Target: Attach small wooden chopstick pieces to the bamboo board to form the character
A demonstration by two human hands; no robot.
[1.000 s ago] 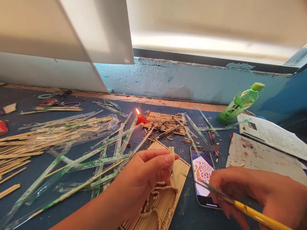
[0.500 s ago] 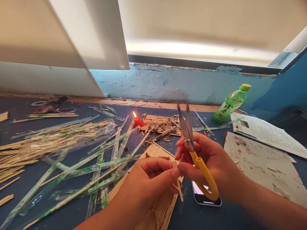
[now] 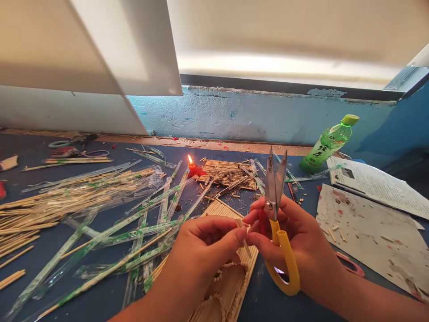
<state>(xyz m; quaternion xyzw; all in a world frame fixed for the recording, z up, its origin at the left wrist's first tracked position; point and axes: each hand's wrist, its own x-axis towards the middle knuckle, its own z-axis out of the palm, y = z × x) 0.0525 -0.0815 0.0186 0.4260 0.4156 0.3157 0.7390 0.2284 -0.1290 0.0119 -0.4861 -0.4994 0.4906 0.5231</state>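
Note:
My left hand (image 3: 204, 255) pinches a short piece of wooden stick (image 3: 245, 241) between thumb and fingers. Close beside it, my right hand (image 3: 295, 237) holds a pair of scissors (image 3: 275, 201) with yellow handles. The blades point up and stand slightly apart, away from the stick piece. My right fingertips are at the upper end of the piece; whether they touch it I cannot tell. Below both hands lies a panel of sticks laid side by side (image 3: 231, 286), with rows of small stick bits standing on it. My left hand covers part of this panel.
A lit red candle (image 3: 195, 169) burns beside a smaller, charred stick mat (image 3: 228, 172). Loose chopsticks (image 3: 83, 197) and torn plastic wrappers (image 3: 134, 235) spread over the left. A green tea bottle (image 3: 330, 145), a booklet (image 3: 378, 183) and a stained sheet (image 3: 365, 223) lie right.
The scissors have turned more upright and moved slightly right and down with my right hand. The stick piece has shifted slightly up and left in my left fingers. My view has moved a little left.

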